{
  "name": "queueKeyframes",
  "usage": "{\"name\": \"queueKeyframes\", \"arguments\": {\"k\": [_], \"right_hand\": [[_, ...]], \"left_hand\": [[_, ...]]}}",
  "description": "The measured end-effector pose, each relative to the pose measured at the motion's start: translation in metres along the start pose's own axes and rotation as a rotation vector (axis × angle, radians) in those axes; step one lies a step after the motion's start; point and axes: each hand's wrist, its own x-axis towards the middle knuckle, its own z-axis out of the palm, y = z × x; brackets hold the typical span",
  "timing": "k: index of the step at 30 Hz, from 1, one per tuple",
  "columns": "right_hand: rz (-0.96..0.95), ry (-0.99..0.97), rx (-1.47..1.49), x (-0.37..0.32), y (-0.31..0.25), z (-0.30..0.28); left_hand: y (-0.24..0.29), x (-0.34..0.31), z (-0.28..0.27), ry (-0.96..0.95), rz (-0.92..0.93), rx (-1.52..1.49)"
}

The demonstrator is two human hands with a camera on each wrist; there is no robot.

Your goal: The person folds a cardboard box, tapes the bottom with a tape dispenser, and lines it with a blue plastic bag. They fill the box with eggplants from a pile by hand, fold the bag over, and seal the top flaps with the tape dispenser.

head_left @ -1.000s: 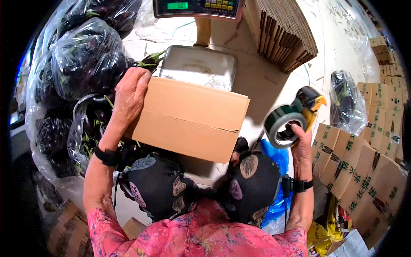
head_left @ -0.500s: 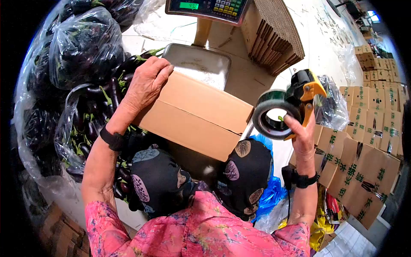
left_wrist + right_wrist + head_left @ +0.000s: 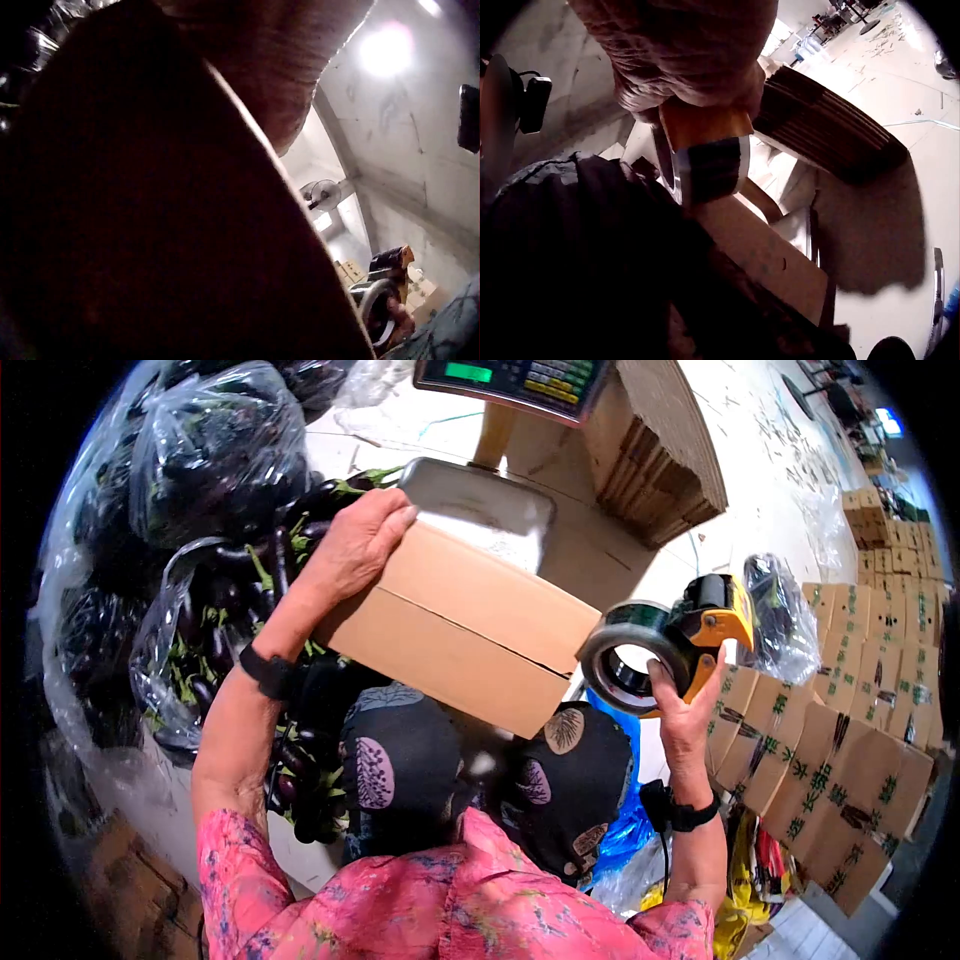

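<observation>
A closed cardboard box (image 3: 465,625) lies tilted across the person's knees in the head view, with a seam running along its upper face. At its far left end the left hand (image 3: 355,548) grips the edge. The right hand (image 3: 688,720) holds a yellow and black tape dispenser (image 3: 715,625), the thumb at the opening of its dark tape roll (image 3: 620,660). That roll overlaps the right end of the box in this view. In the left wrist view, the box (image 3: 150,217) fills much of the picture as a dark panel. From the right wrist, the dispenser (image 3: 712,169) shows beneath the hand.
Beyond the box stands a scale (image 3: 480,495) with a lit display. Bagged and loose eggplants (image 3: 215,470) crowd the left side. Flattened cartons (image 3: 660,450) stand at the back, printed boxes (image 3: 830,780) on the right. A blue plastic bag (image 3: 625,815) lies beside the right knee.
The box has turned, its right end now angled nearer the body. The tape dispenser rose, then came down and left against the view of the box's right end. The left hand keeps its hold.
</observation>
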Motion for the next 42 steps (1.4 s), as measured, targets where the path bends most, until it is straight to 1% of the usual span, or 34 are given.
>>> {"name": "queueKeyframes", "arguments": {"k": [1,3,4,6,7,9,10,11,12,14,15,16,18,20,21,22,23,24,25,26,27,28,30,31,32,34,36,37,38,40,42], "right_hand": [[-0.023,-0.036,0.005,0.004,-0.004,-0.001],[-0.059,-0.110,0.000,0.012,-0.021,-0.005],[-0.105,-0.123,-0.051,0.016,-0.030,-0.004],[-0.131,-0.135,-0.034,0.016,-0.056,0.000],[-0.174,-0.179,-0.046,0.019,-0.066,0.001],[-0.228,-0.215,-0.134,0.022,-0.083,0.006],[-0.256,-0.232,-0.177,0.024,-0.092,0.011],[-0.202,-0.249,-0.057,0.022,-0.103,0.019],[-0.277,-0.276,-0.102,0.025,-0.121,0.037],[-0.293,-0.333,-0.190,0.024,-0.135,0.055],[-0.215,-0.355,-0.066,0.024,-0.132,0.067],[-0.220,-0.384,-0.077,0.025,-0.130,0.081],[-0.322,-0.426,-0.259,0.029,-0.114,0.103],[-0.442,-0.427,-0.466,0.038,-0.115,0.113],[-0.481,-0.424,-0.432,0.038,-0.115,0.117],[-0.488,-0.431,-0.464,0.037,-0.113,0.118],[-0.539,-0.423,-0.489,0.036,-0.110,0.118],[-0.590,-0.423,-0.512,0.033,-0.109,0.118],[-0.539,-0.431,-0.495,0.031,-0.111,0.117],[-0.414,-0.453,-0.543,0.028,-0.116,0.117],[-0.416,-0.468,-0.533,0.029,-0.115,0.116],[-0.420,-0.484,-0.524,0.031,-0.112,0.113],[-0.449,-0.497,-0.579,0.032,-0.107,0.108],[-0.477,-0.505,-0.588,0.032,-0.105,0.107],[-0.499,-0.516,-0.595,0.033,-0.103,0.106],[-0.508,-0.527,-0.569,0.035,-0.101,0.106],[-0.519,-0.534,-0.502,0.035,-0.098,0.106],[-0.519,-0.539,-0.525,0.034,-0.103,0.106],[-0.530,-0.544,-0.525,0.035,-0.102,0.106],[-0.544,-0.550,-0.521,0.036,-0.099,0.105],[-0.521,-0.561,-0.510,0.039,-0.102,0.105]], "left_hand": [[-0.003,0.000,0.001,0.001,0.014,0.011],[-0.003,0.001,0.006,0.067,0.030,0.039],[-0.004,0.002,0.008,0.096,0.041,0.044],[-0.004,0.002,0.010,0.125,0.023,0.037],[-0.004,0.001,0.011,0.141,0.031,0.039],[-0.005,0.002,0.014,0.162,0.033,0.065],[-0.007,0.001,0.015,0.165,0.026,0.090],[-0.009,-0.001,0.013,0.185,0.036,0.087],[-0.010,-0.002,0.013,0.193,0.034,0.096],[-0.011,0.000,0.021,0.209,0.030,0.102],[-0.013,0.000,0.022,0.212,0.026,0.104],[-0.012,-0.001,0.022,0.211,0.015,0.103],[-0.010,-0.001,0.022,0.206,-0.006,0.105],[-0.015,0.001,0.027,0.223,-0.007,0.105],[-0.014,0.001,0.027,0.216,-0.023,0.103],[-0.013,0.001,0.027,0.205,-0.036,0.103],[-0.012,0.000,0.030,0.271,-0.028,0.035],[-0.013,-0.001,0.029,0.282,-0.001,0.038],[-0.013,-0.001,0.029,0.289,0.018,0.031],[-0.016,-0.001,0.029,0.293,0.036,0.022],[-0.016,-0.002,0.029,0.310,0.037,0.011],[-0.016,-0.002,0.023,0.327,0.044,-0.071],[-0.003,-0.009,0.009,0.669,0.197,-0.132],[0.013,-0.020,-0.003,0.641,0.095,-0.274],[0.030,-0.030,-0.015,0.632,0.059,-0.503],[0.047,-0.048,-0.030,0.309,-0.014,-0.707],[0.047,-0.050,-0.021,0.018,-0.210,-0.935],[0.054,-0.051,-0.032,-0.068,-0.225,-0.961],[0.050,-0.050,-0.021,-0.097,-0.201,-1.114],[0.051,-0.050,-0.017,-0.083,-0.178,-1.217],[0.042,-0.048,-0.022,-0.144,-0.263,-1.352]]}}
